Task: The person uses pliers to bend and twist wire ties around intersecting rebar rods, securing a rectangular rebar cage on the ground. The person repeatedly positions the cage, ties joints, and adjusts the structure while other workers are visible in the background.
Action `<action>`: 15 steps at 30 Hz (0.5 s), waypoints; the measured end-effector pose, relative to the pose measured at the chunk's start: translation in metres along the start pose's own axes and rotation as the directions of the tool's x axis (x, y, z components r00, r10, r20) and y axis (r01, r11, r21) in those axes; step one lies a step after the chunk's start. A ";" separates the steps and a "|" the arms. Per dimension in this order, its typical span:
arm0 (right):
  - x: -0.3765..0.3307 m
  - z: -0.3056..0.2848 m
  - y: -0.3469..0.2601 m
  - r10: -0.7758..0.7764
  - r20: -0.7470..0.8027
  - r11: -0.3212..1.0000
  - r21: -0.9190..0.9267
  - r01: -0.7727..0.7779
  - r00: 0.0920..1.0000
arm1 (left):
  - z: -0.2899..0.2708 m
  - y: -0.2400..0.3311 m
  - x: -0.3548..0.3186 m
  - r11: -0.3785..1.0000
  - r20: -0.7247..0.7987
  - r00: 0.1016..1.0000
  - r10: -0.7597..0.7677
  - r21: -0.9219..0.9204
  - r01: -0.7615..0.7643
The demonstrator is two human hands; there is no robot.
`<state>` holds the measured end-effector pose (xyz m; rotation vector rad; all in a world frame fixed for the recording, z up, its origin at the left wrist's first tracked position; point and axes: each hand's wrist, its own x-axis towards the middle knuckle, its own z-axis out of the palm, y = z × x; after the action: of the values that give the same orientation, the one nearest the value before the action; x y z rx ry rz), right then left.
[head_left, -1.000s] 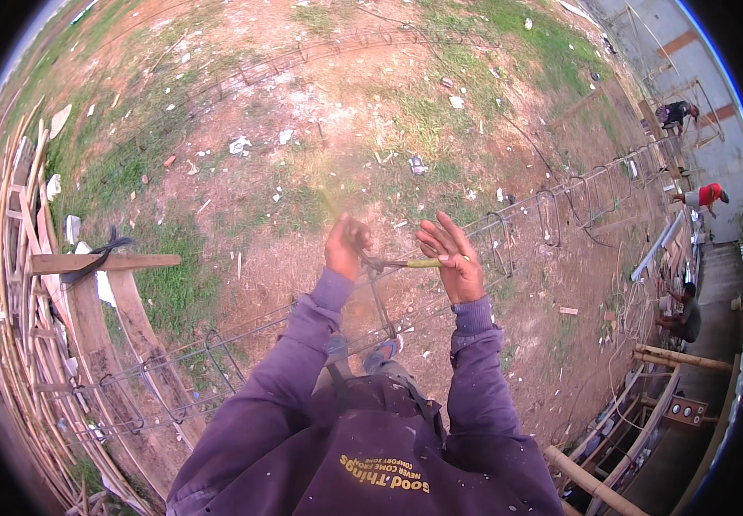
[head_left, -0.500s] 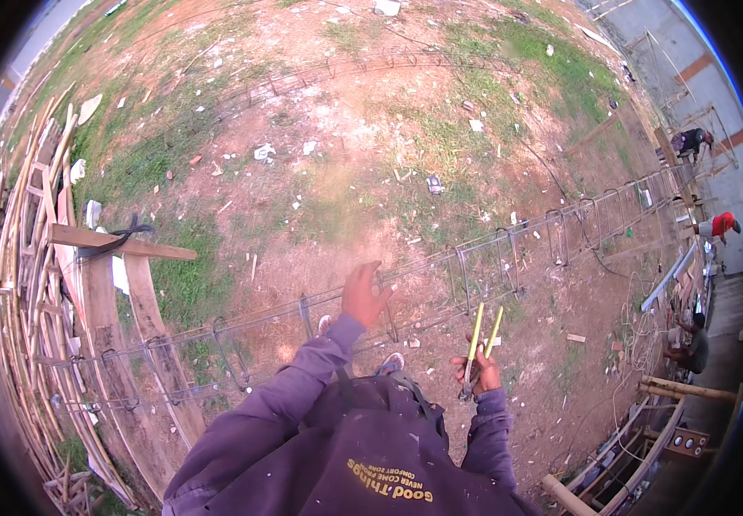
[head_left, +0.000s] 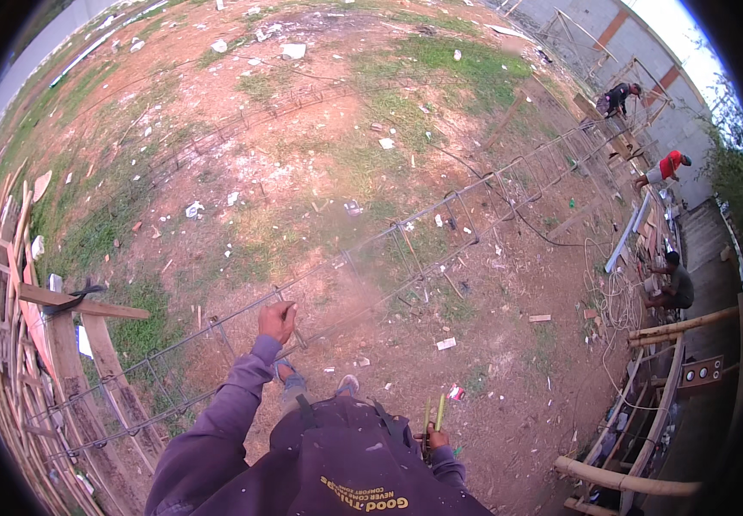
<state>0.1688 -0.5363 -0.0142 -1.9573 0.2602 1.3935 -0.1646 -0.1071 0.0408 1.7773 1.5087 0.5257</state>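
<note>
A long rebar cage (head_left: 399, 225), made of thin steel bars with square stirrups, runs from the lower left to the upper right in front of me. My left hand (head_left: 278, 321) is closed at its upper bar, beside a stirrup, with the fingertips partly hidden. Low and close to my body, my right hand (head_left: 437, 437) holds a pair of pincers (head_left: 440, 411), their yellow-green handles pointing up and away from me. The pincers' jaws are out of sight behind the hand.
A wooden trestle (head_left: 88, 303) supports the cage at left, beside stacked bamboo poles (head_left: 2, 344). Three people work at the right; one crouches (head_left: 672, 284) near tangled rope (head_left: 617, 318). A bamboo frame (head_left: 638, 477) stands at lower right. Litter dots the dirt.
My left hand has gone from spread fingers to closed at the cage bar. My right hand with the pincers has dropped lower, closer to my body. The view has turned and shifted.
</note>
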 end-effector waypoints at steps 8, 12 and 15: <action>0.015 -0.031 -0.024 0.036 0.046 0.997 -0.075 -0.033 0.998 | -0.003 0.033 0.001 0.950 -0.135 0.947 0.293 0.157 -0.271; 0.012 -0.019 -0.066 -0.125 0.151 0.965 -0.211 0.155 0.981 | 0.036 0.017 -0.070 0.836 0.249 0.944 0.217 0.451 -0.311; 0.008 -0.011 -0.085 -0.321 0.266 0.900 -0.213 0.381 0.909 | 0.053 0.000 -0.115 0.846 0.215 0.953 0.212 0.448 -0.289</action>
<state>0.2256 -0.4792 0.0166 -1.9066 -0.3897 1.4392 -0.1533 -0.2316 0.0234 2.3607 1.3763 0.1280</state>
